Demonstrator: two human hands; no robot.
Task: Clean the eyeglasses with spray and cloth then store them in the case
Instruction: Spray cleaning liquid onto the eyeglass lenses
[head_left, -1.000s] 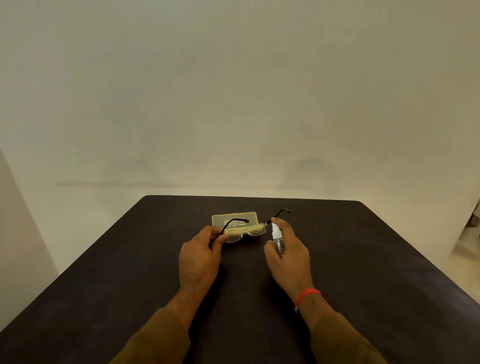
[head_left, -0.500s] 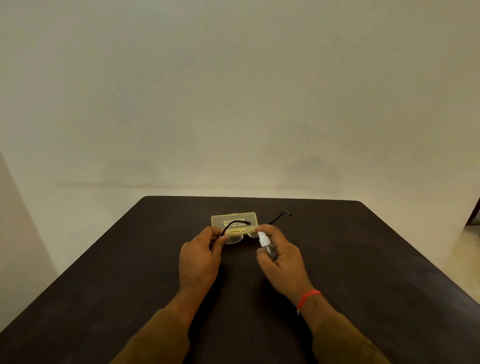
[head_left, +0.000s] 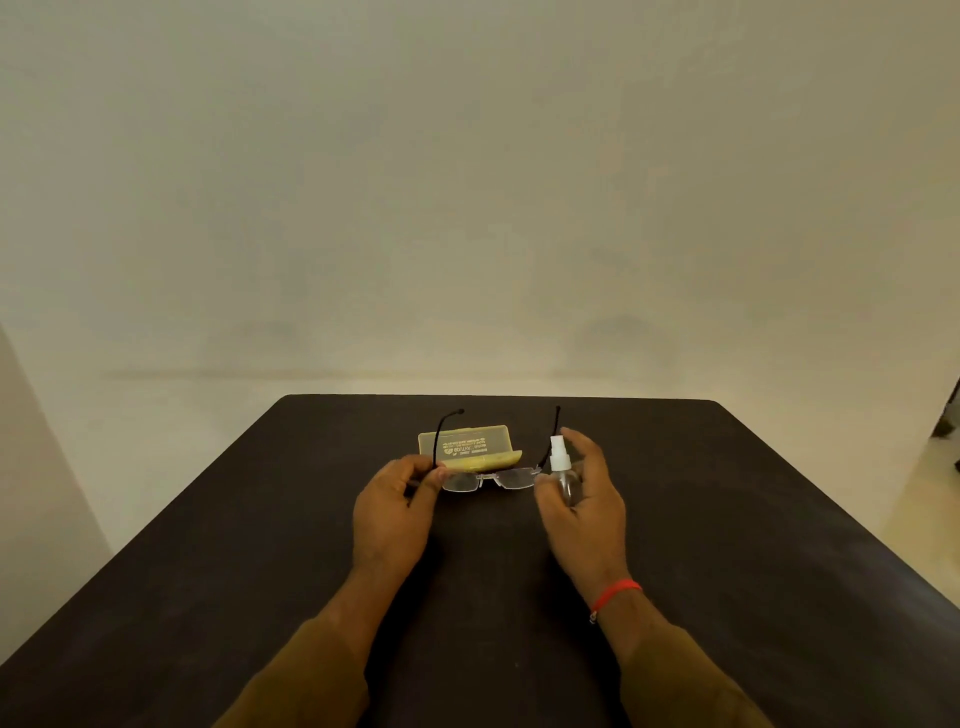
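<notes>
Dark brown matt bench (head_left: 727, 545): one, square-cornered at the far edge, set against a plain pale wall (head_left: 467, 182).

Item 1. Eyeglasses (head_left: 488, 479): rimless, clear lenses, thin black arms. Both arms are unfolded and point up and away from the wearer. The pair is held just above the bench, in front of the case, lenses level.

Item 2. Case (head_left: 467, 444): yellow translucent plastic, oblong, laid flat on the bench behind the eyeglasses. Several lines of dark print are borne on its top, turned upside down to the viewer; the letters are too small to be read. A yellow strip (head_left: 501, 460) is seen along its near edge; cloth or part of the case cannot be told.

Item 3. Spray bottle (head_left: 562, 470): clear body, white pump head, held upright, just right of the eyeglasses. No label can be made out.

Left grip (head_left: 395, 512): clenched on the eyeglasses, pinched at the left end of the frame between thumb and fingers.

Right grip (head_left: 587, 509): closed round the spray bottle's body, forefinger raised behind the pump head.

Accessories: red thread band (head_left: 615, 592) on the right wrist; olive-brown sleeves (head_left: 311, 675) on both arms.
</notes>
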